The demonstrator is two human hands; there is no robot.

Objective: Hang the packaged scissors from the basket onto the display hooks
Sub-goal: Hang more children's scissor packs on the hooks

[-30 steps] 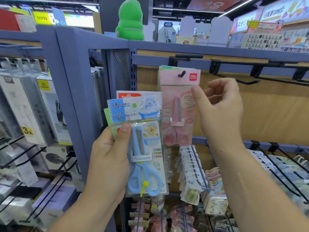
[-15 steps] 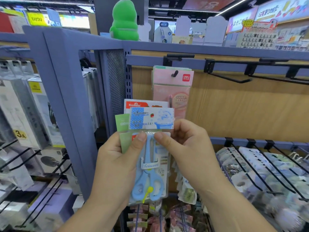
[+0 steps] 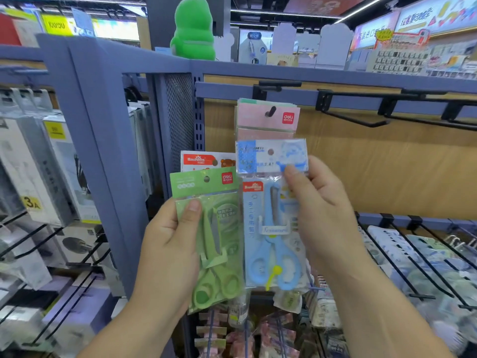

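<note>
Left hand (image 3: 170, 244) grips the green scissors pack (image 3: 219, 228), thumb pressed on its front, a red-headed pack (image 3: 204, 160) fanned behind it; right hand (image 3: 325, 215) pinches the blue scissors pack (image 3: 273, 228) just under its header card, possibly with a second pack behind, the overlap being unclear; both packs sit below the pink pack (image 3: 258, 120) hanging on a black hook (image 3: 271, 111); another hook (image 3: 361, 120) projects to the right

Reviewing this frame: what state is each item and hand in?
green scissors pack: gripped by left hand, not hung
blue scissors pack: pinched by right hand, not hung
pink pack: hung up
black hook: bare
</note>
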